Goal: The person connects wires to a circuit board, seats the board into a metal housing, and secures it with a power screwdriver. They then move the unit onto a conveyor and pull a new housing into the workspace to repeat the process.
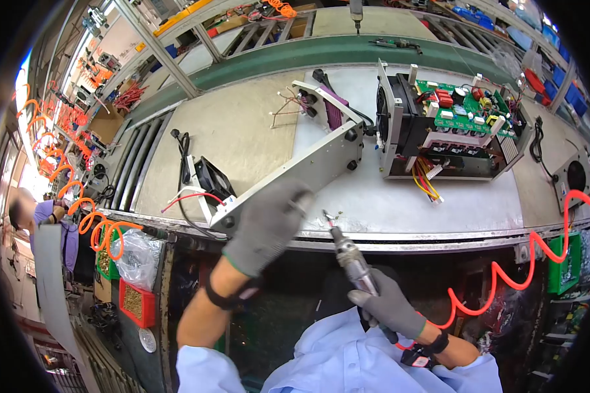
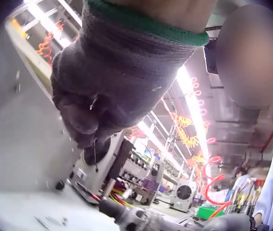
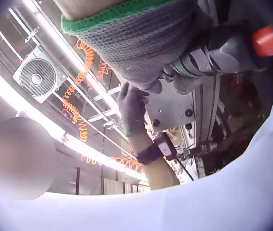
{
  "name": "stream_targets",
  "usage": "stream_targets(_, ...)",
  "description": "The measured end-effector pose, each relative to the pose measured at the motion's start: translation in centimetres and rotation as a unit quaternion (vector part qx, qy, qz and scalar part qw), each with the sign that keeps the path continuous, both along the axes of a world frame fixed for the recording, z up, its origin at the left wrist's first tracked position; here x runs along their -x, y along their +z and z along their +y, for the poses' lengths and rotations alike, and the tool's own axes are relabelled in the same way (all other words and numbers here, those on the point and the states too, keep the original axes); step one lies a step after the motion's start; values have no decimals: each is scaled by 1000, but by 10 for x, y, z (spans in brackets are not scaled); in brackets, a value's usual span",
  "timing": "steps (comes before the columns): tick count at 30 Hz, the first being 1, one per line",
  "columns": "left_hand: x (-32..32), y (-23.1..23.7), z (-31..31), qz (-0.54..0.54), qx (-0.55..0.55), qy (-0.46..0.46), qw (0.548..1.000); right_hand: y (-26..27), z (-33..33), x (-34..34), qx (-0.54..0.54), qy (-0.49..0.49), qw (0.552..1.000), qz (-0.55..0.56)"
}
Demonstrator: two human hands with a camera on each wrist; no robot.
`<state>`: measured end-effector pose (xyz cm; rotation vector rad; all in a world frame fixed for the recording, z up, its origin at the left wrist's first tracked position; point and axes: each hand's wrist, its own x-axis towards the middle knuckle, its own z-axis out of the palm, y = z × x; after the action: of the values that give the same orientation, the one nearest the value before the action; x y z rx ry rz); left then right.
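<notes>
My gloved left hand [image 1: 269, 226] is in front of a grey metal panel [image 1: 295, 173] standing on its edge with rubber feet on the near face. Its fingers are curled in the left wrist view, close to the panel; I cannot tell what they hold. My gloved right hand [image 1: 393, 304] grips a pneumatic screwdriver [image 1: 354, 262], its bit pointing up and away over the table edge. Small screws [image 1: 336, 215] lie on the white tabletop beside the bit. A black fan [image 1: 213, 178] and a red wire [image 1: 193, 196] are at the panel's left end.
An open power unit with a green circuit board [image 1: 469, 108] stands at right, yellow and red wires [image 1: 426, 183] hanging from it. A coiled red air hose [image 1: 495, 278] runs to my right side. A red bin [image 1: 137, 303] and green bin [image 1: 566, 262] flank the bench. Another person stands at far left.
</notes>
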<state>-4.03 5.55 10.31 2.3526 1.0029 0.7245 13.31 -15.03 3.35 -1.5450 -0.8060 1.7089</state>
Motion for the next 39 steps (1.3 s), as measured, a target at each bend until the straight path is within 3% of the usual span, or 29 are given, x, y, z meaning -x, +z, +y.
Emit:
stream_targets(4, -38, -92, -4, 77, -72, -22, 994, -11, -14, -22, 29, -56, 998, -26)
stream_targets(7, -52, -131, 6, 136, -107, -10, 985, -15, -23, -30, 24, -79, 996, -20)
stream_targets(11, -58, -140, 8, 175, -77, -7, 982, -17, -30, -34, 18, -88, 996, -24)
stream_targets(17, -58, -131, 0, 131, -76, -11, 988, -22, -29, -35, 23, -75, 997, -6)
stream_targets(23, -65, -136, 3, 227, -76, 3, 971, -27, -30, -39, 16, -78, 997, -14)
stream_targets(26, -62, -139, 9, 72, -114, 0, 991, -27, -31, -41, 24, -77, 996, -22)
stream_targets(29, -59, -118, 5, -55, 77, 15, 995, -27, -32, -43, 3, -82, 996, -17)
stream_targets(32, -49, -105, 0, -45, 355, 84, 930, -24, -29, -43, 14, -60, 998, -33)
stream_targets(35, -40, -101, -13, -169, 473, 91, 860, -25, -26, -42, -3, -31, 998, -53)
stream_targets(39, -30, -106, -29, -254, 511, 113, 813, -30, -25, -39, -26, 2, 998, -61)
